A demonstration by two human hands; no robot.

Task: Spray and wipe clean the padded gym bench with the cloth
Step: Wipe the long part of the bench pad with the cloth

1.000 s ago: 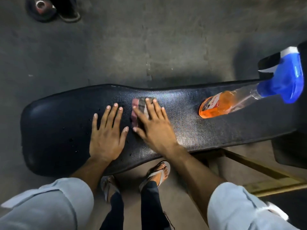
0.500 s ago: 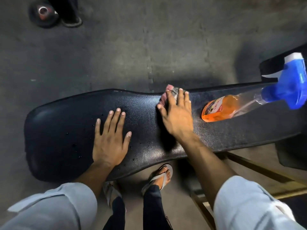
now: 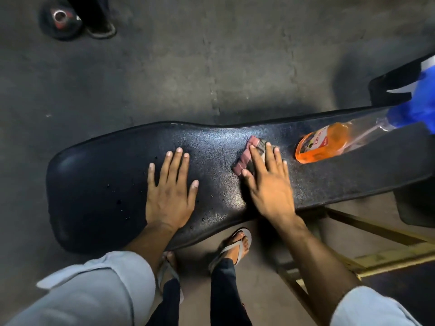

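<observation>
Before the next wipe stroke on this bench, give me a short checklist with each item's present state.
1. Cloth under right hand, flat fingers pressing: ok.
2. Left hand flat on bench pad, bracing: ok.
3. Spray bottle lying beside the cloth, close to the stroke path: not ok.
4. Droplets on the pad's left part not yet wiped: not ok.
5. Area already wiped is dry: cannot tell.

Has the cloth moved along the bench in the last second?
Yes. The cloth under the right hand shifted away from the braced left hand, toward the spray bottle.
</observation>
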